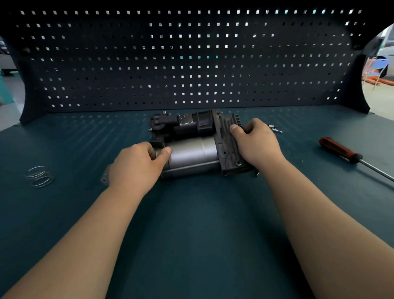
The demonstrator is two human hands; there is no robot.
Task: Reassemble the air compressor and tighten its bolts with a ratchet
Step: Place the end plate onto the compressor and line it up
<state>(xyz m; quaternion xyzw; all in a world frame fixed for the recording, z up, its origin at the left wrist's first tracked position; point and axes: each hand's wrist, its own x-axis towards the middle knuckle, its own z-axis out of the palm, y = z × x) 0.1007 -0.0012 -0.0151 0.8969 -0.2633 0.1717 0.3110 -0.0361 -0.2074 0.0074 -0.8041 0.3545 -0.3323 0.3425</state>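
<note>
Head view: dark teal worktop (pixel 194 217); black-and-silver air compressor (pixel 191 149) at frame centre; left hand (pixel 135 165) curled round its silver cylinder end, right hand (pixel 256 142) gripping its finned dark housing. Likely seating halves; next needs red-handled tool (pixel 339 150) at right, small silver bolts (pixel 275 128).
</note>
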